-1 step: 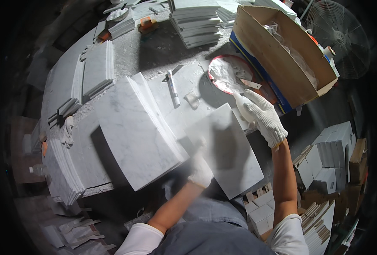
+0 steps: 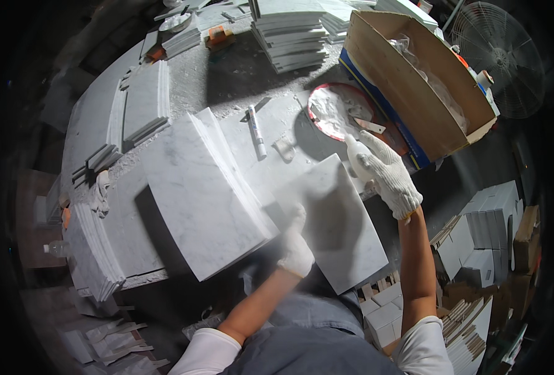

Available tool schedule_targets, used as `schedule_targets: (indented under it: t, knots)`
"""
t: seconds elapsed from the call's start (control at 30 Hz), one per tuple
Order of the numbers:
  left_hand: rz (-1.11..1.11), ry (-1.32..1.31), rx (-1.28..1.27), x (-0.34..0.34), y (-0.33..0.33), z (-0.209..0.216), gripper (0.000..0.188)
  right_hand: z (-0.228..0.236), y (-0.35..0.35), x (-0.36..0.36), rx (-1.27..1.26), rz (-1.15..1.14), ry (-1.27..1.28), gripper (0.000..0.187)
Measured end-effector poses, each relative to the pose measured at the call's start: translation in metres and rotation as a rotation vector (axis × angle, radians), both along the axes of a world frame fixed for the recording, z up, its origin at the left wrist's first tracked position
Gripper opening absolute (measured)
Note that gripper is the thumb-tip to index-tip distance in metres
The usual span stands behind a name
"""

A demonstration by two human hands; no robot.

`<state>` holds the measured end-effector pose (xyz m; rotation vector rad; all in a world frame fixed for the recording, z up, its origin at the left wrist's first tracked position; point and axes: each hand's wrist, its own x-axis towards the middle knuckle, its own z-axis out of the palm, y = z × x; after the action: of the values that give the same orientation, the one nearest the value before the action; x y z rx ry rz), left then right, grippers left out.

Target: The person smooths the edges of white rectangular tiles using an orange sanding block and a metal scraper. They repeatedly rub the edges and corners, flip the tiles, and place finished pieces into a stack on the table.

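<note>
A white marble tile (image 2: 342,228) lies tilted on the bench in front of me. My left hand (image 2: 295,245), in a white glove and blurred by motion, rests at the tile's left edge; its grip is unclear. My right hand (image 2: 384,174), also gloved, is stretched out above the tile's far right corner with the fingers spread and nothing in them. It is close to a red basin (image 2: 317,94) of white paste, where a putty knife (image 2: 369,125) lies. A stack of larger marble tiles (image 2: 202,194) sits to the left of the tile.
A white marker-like tube (image 2: 257,132) lies on the dusty bench. A cardboard box (image 2: 408,87) stands at the right behind the basin, with a fan (image 2: 502,56) beyond it. More tile stacks (image 2: 289,34) are at the back, and small boxes (image 2: 489,231) lie low on the right.
</note>
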<state>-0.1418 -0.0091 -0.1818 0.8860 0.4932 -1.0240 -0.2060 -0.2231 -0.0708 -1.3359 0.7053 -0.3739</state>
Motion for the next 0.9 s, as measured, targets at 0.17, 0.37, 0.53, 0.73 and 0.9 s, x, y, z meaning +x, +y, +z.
schedule_targets:
  t: [0.17, 0.37, 0.53, 0.73, 0.9]
  knots:
    - [-0.09, -0.02, 0.04, 0.0, 0.006, -0.006, 0.048, 0.01, 0.029, 0.048, 0.136, 0.209, -0.163, 0.062]
    - [-0.067, 0.164, -0.331, 0.005, 0.008, -0.026, 0.058, -0.007, 0.048, 0.136, -0.167, 0.217, 0.151, 0.063]
    - [-0.091, 0.042, -0.297, 0.002, 0.01, -0.015, 0.055, -0.008, 0.054, 0.19, -0.65, 0.097, 0.482, 0.045]
    - [-0.154, -0.123, -0.305, 0.002, 0.012, 0.01, 0.052, -0.026, 0.053, 0.223, -0.75, 0.026, 0.637, 0.038]
    - [-0.099, -0.227, -0.261, 0.0, 0.012, 0.013, 0.05, -0.037, 0.053, 0.217, -0.663, -0.004, 0.527, 0.044]
